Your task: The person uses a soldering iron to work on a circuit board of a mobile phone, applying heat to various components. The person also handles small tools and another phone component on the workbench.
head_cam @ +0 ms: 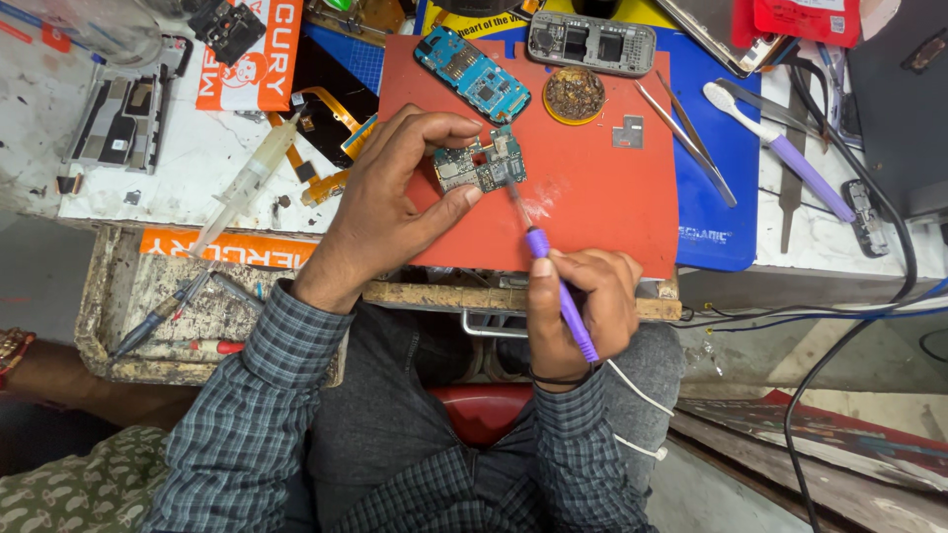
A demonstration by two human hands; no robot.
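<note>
One jagged green circuit board (pixel 481 164), pinched.

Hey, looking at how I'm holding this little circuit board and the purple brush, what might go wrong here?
The small circuit board is pinched only at its edges by your left hand, tilted above the red mat, so pressure from the purple brush in your right hand might make it slip or flex. The brush strokes might also snag tiny parts. The open tin and the blue board lie close and may get knocked.
</note>
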